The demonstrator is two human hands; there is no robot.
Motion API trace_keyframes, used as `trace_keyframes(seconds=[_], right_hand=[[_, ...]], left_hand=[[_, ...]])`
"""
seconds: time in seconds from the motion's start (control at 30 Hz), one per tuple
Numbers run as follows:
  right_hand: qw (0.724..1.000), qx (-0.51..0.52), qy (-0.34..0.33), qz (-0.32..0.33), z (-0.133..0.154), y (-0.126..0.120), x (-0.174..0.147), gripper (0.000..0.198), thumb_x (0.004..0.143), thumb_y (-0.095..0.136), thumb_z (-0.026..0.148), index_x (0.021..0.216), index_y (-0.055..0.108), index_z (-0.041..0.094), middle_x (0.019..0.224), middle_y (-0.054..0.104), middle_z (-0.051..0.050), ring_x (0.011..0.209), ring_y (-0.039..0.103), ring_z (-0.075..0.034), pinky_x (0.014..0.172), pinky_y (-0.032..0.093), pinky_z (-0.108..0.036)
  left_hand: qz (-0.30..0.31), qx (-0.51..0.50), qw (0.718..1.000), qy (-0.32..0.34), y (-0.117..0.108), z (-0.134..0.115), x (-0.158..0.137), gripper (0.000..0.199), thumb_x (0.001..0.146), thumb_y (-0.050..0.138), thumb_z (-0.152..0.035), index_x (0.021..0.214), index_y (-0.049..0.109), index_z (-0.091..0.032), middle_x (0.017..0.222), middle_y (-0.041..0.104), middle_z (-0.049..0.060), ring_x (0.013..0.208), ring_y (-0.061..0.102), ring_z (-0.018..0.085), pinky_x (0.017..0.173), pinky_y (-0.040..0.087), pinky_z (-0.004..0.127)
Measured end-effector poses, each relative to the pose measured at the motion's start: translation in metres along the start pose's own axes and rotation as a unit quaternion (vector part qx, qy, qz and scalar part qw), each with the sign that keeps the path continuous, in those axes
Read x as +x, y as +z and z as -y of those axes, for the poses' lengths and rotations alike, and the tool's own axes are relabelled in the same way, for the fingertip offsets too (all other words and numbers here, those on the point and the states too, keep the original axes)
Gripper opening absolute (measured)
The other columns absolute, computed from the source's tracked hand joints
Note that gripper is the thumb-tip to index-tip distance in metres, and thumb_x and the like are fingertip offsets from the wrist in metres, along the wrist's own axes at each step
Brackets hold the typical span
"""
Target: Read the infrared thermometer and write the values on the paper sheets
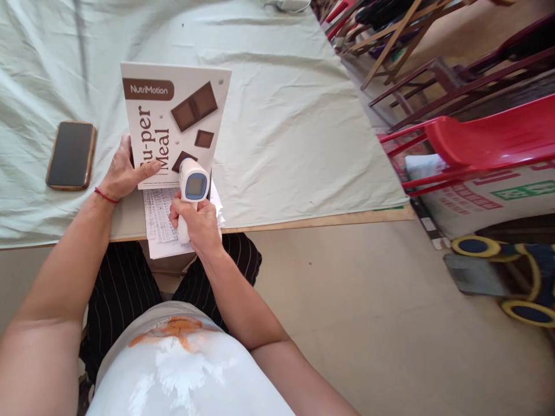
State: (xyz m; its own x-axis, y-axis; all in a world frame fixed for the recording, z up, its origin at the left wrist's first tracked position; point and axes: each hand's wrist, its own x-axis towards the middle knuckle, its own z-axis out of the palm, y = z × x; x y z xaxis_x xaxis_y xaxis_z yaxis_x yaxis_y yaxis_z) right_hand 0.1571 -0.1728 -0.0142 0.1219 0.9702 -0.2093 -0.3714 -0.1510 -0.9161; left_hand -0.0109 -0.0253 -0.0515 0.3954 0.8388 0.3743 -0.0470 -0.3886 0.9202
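Observation:
My left hand (130,170) grips the lower left edge of a white and brown NutriMotion box (191,86), thumb laid across its printed front. Chocolate pieces are pictured on the box. In my right hand (203,222) is a white infrared thermometer (193,170), fingers wrapped round its handle. Its blue-framed screen faces me, and its head overlaps the box's lower right part; whether they touch I cannot tell. Under both lie written paper sheets (162,216), partly past the table edge.
A smartphone (71,155) lies left of my left hand on the pale green tablecloth (295,133). To the right stand a red plastic chair (485,133), a printed sack (511,193) and wooden folding frames (394,40). A blue and yellow wheeled object (529,271) is on the floor.

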Motion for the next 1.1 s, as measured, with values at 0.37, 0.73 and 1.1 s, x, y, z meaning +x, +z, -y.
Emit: trace_keyframes(seconds=[0.37, 0.73, 1.1], right_hand=[[1.000, -0.018, 0.012, -0.009, 0.0022, 0.0013, -0.0016, 0.018, 0.073, 0.070, 0.032, 0.067, 0.055, 0.024, 0.048, 0.054, 0.007, 0.051, 0.046, -0.010, 0.057, 0.037, -0.029], [1.000, -0.016, 0.012, -0.006, -0.0037, -0.0006, -0.0016, 0.022, 0.072, 0.071, 0.037, 0.066, 0.054, 0.024, 0.050, 0.054, 0.007, 0.050, 0.047, -0.010, 0.058, 0.039, -0.029], [0.999, -0.018, 0.027, -0.014, -0.0067, -0.0019, -0.0068, 0.015, 0.072, 0.070, 0.029, 0.067, 0.057, 0.023, 0.049, 0.056, 0.007, 0.052, 0.046, -0.011, 0.058, 0.037, -0.029]], left_hand=[[-0.004, 0.021, 1.000, 0.011, 0.0003, 0.0045, 0.0008, 0.079, 0.071, 0.094, -0.067, 0.128, 0.060, -0.025, 0.127, 0.070, 0.010, 0.126, 0.065, 0.040, 0.104, 0.053, 0.062], [0.000, 0.016, 1.000, 0.022, 0.0001, 0.0064, 0.0008, 0.083, 0.069, 0.095, -0.068, 0.130, 0.060, -0.025, 0.129, 0.069, 0.011, 0.128, 0.064, 0.039, 0.105, 0.054, 0.062], [0.023, 0.023, 0.999, 0.023, -0.0034, 0.0029, -0.0018, 0.083, 0.068, 0.095, -0.068, 0.129, 0.059, -0.025, 0.123, 0.070, 0.010, 0.118, 0.069, 0.036, 0.098, 0.059, 0.059]])
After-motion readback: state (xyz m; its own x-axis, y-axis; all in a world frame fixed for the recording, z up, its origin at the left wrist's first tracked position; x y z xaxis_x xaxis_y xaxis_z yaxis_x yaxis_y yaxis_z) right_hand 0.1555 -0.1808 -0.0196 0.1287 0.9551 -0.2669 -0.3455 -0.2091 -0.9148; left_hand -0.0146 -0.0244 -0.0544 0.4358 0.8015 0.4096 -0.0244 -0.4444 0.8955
